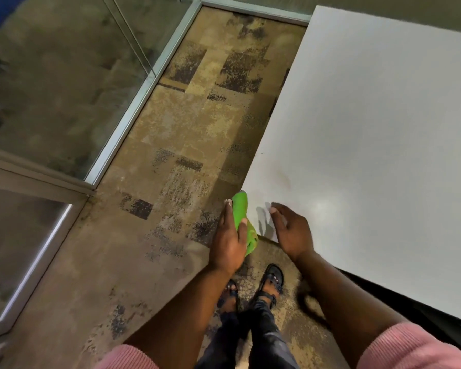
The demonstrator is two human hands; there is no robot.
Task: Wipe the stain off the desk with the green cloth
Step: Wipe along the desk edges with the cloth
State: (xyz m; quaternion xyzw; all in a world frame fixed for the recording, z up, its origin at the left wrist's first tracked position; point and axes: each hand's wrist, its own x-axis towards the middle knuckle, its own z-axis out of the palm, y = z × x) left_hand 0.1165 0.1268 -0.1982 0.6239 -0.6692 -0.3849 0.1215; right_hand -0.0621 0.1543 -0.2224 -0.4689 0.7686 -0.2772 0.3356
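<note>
Your left hand grips the green cloth at the desk corner; the faint stain lies just beyond it, up the desk. Your right hand hovers open, empty.

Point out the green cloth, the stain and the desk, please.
green cloth [240, 209], head view, upper part above the thumb.
stain [284, 178], head view, middle of the faint brown smear.
desk [378, 123], head view, bare white top.
</note>
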